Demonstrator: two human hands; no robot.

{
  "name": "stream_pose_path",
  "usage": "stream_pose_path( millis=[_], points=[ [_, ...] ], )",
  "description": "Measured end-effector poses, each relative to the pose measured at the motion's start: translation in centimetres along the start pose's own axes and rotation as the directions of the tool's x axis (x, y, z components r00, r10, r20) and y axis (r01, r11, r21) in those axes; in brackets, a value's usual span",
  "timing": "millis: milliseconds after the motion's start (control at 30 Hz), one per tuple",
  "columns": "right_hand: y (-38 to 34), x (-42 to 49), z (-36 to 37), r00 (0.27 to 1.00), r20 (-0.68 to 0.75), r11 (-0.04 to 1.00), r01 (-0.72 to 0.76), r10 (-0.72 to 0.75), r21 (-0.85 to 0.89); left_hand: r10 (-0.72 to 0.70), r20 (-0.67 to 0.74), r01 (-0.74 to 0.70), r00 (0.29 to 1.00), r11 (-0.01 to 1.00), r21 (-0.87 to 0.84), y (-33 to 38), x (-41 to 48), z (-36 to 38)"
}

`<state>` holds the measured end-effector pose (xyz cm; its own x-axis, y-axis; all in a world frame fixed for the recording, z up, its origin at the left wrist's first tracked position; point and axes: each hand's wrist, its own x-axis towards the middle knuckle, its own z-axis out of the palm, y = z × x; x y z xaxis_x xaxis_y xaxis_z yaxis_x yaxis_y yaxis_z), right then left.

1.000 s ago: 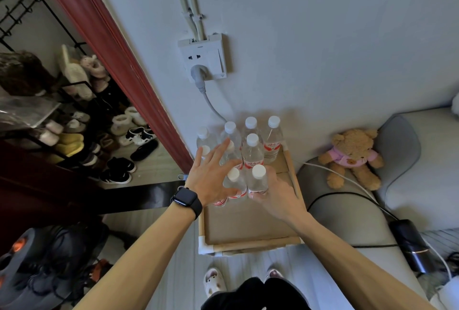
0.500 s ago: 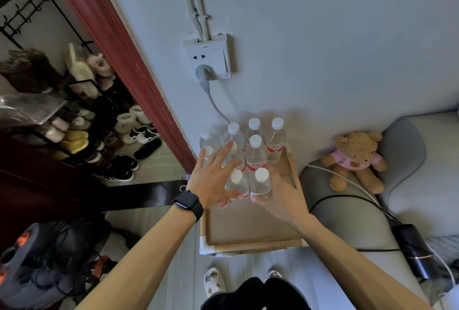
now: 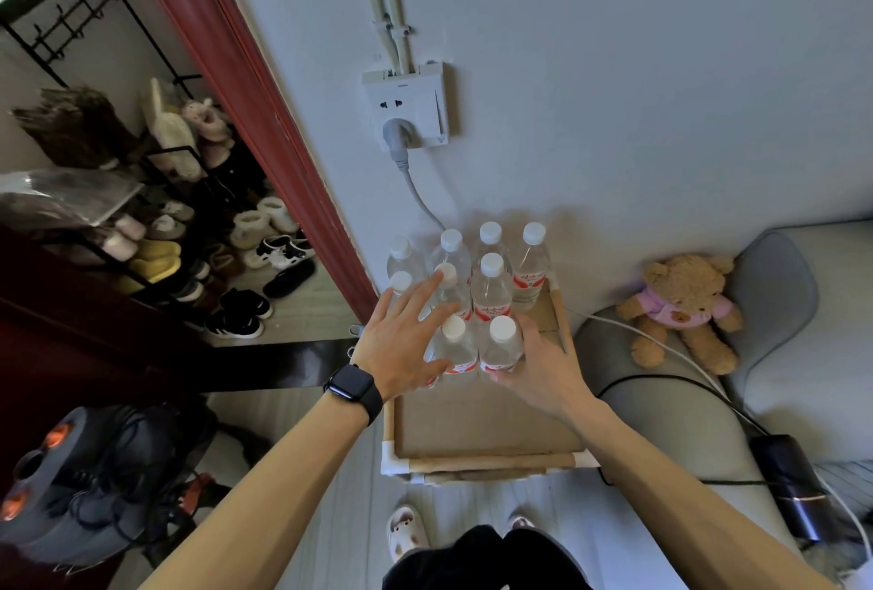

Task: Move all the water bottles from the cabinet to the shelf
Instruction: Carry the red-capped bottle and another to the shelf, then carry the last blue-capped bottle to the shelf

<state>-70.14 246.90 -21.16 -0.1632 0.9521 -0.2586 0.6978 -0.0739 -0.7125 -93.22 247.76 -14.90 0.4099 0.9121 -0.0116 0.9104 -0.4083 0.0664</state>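
**Nine caps in view, both hands on the pack**

The water bottles stand bunched at the back of a cardboard-topped stand, hard against the wall. Count them: four caps in the back row, three in the middle, two in front. That makes nine, and a red label peeking from under the left hand hints at a tenth, though I can't confirm it.

The left hand, one watch on its wrist, has its fingers spread straight across the left side of the cluster, gripping nothing. The right hand wraps the front-right bottle, thumb low on the near side, fingers curled round the far side. No bottle is lifted.

Is this stand the cabinet or the shelf? I can't tell. Either everything is left to move, or the pack has arrived and is being tidied. One teddy bear sits off to the right.
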Motion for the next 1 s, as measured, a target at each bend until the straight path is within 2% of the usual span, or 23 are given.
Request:
stream_pose_path(
  millis=[133, 200, 267, 367, 433, 533, 600, 667, 733, 833, 1000],
  points=[
    [0.2, -0.8, -0.7, 1.0, 0.017, 1.0, -0.008, 0.007, 0.03, -0.051, -0.087, 0.048, 0.995, 0.998, -0.031, 0.7, -1.4, 0.0],
    [0.6, -1.4, -0.9, 1.0, 0.019, 0.999, -0.007, 0.006, 0.046, -0.122, -0.214, 0.106, 0.969, 0.991, -0.086, 1.1, -3.2, 0.7],
    [1.4, -2.0, -0.8, 0.999, 0.02, 0.999, -0.044, 0.044, 0.012, -0.224, -0.336, 0.191, 0.915, 0.973, -0.128, 1.8, -5.3, 2.1],
    [2.4, -3.3, -0.2, 0.986, 0.098, 0.982, -0.121, 0.135, -0.144, -0.4, -0.41, 0.358, 0.82, 0.916, -0.178, 2.9, -9.2, 4.6],
    [2.1, -4.2, 0.4, 0.955, 0.257, 0.941, -0.053, 0.146, -0.334, -0.515, -0.318, 0.477, 0.796, 0.857, -0.194, 3.7, -12.4, 6.2],
    [0.1, -5.7, 2.0, 0.869, 0.49, 0.894, 0.162, 0.072, -0.418, -0.689, -0.045, 0.673, 0.723, 0.718, -0.175, 4.8, -17.3, 8.0],
    [-2.2, -6.8, 3.2, 0.823, 0.567, 0.873, 0.3, -0.034, -0.384, -0.75, 0.184, 0.773, 0.635, 0.62, -0.139, 5.3, -20.2, 8.7],
    [-5.1, -7.9, 4.9, 0.77, 0.617, 0.857, 0.42, -0.162, -0.299, -0.78, 0.318, 0.841, 0.539, 0.519, -0.155, 5.3, -23.2, 9.0],
    [-8.2, -9.2, 6.8, 0.694, 0.645, 0.797, 0.565, -0.321, -0.211, -0.827, 0.31, 0.882, 0.469, 0.42, -0.214, 5.1, -26.5, 8.5],
    [-13.6, -11.9, 10.4, 0.545, 0.659, 0.637, 0.76, -0.519, -0.128, -0.911, 0.179, 0.913, 0.372, 0.324, -0.247, 4.7, -32.8, 6.5],
    [-22.7, -21.8, 18.3, 0.291, 0.642, 0.388, 0.922, -0.709, 0.011, -0.991, -0.042, 0.955, 0.127, 0.134, -0.266, 6.7, -47.7, 2.1]
  ],
)
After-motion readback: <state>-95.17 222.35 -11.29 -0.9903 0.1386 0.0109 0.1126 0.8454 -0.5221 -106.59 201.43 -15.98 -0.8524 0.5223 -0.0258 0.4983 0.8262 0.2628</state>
